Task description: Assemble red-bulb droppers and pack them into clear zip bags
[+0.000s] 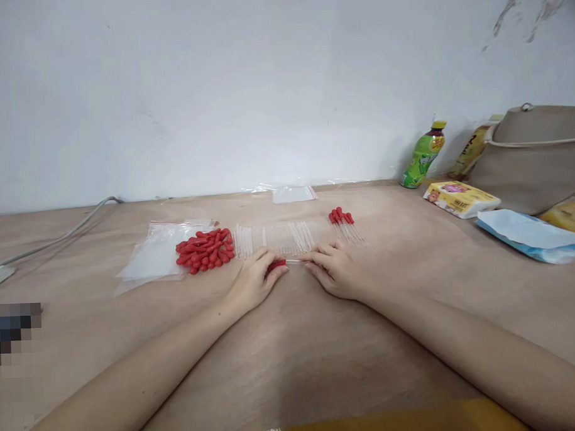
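Between thumb and fingers, my left hand [257, 279] pinches a red rubber dropper bulb [278, 264], its open end facing right. A thin clear dropper tube [293, 262] runs from the bulb's mouth to my right hand [331, 268], whose fingertips are closed on the tube's other end. How deep the tube sits in the bulb I cannot tell. Just beyond my hands lies a row of loose clear tubes [281, 239]. A pile of red bulbs [205, 250] is to the left of the row. Several droppers with red bulbs fitted [343, 217] lie together at the right.
Clear plastic bags [154, 255] lie under and beside the bulb pile. A small zip bag [293, 194] is near the wall. On the right stand a green bottle [423, 157], a tissue pack [461, 199], a blue-white packet [533, 234] and a beige bag [531, 157]. A grey cable [75, 230] crosses the left.
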Tool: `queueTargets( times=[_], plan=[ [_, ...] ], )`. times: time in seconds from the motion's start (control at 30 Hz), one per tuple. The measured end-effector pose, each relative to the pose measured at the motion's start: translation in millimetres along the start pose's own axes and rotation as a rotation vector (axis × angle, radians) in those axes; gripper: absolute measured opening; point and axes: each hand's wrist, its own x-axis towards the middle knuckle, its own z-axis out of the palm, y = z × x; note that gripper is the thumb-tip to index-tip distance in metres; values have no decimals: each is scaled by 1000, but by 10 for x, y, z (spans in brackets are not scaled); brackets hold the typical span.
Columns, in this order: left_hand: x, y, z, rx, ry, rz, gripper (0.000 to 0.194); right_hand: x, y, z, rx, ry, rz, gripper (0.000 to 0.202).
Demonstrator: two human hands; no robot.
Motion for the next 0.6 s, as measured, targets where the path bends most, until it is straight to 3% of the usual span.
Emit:
queueTargets(
  times=[0.4,0.6],
  plan=[
    [-35,-28,-7,-47,1,70,9,15,20,-2,36,-18,-8,25],
    [-54,-49,4,-57,-69,128,12,38,83,-6,9,-62,-68,23]
  ],
)
